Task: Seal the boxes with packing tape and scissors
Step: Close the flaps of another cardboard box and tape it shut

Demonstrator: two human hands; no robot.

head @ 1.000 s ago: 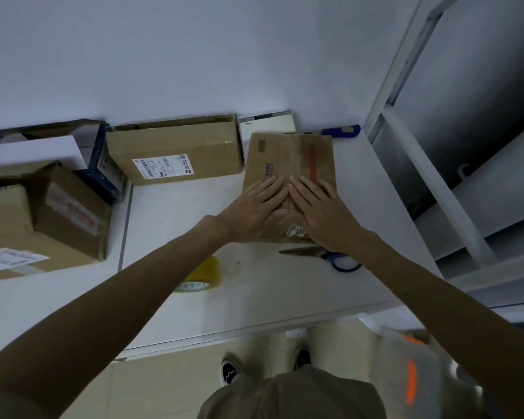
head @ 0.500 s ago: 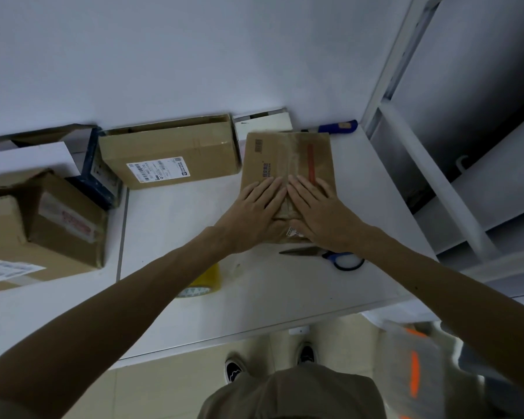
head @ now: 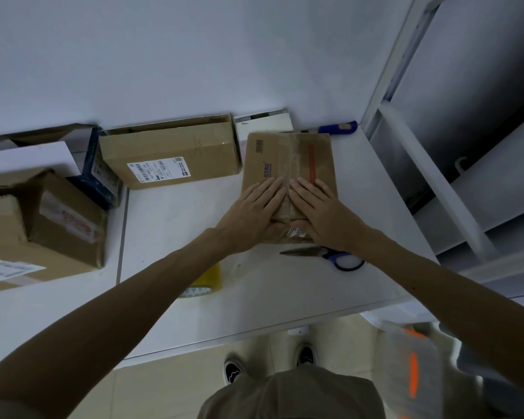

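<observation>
The flat cardboard box lies near the far right corner of the desk. The left hand and right hand press flat on its top, fingers straight and held together, on either side of the taped seam. Blue-handled scissors lie just beside its near edge. A packing tape roll, partly hidden by the left forearm, sits toward the desk's near edge.

Your white table and its load.
In front of you lies a flat brown box, with blue-handled scissors just beside its near edge and a yellowish tape roll nearer you on the left. Against the back wall sit a labelled carton, a white box and a blue-handled tool.
</observation>
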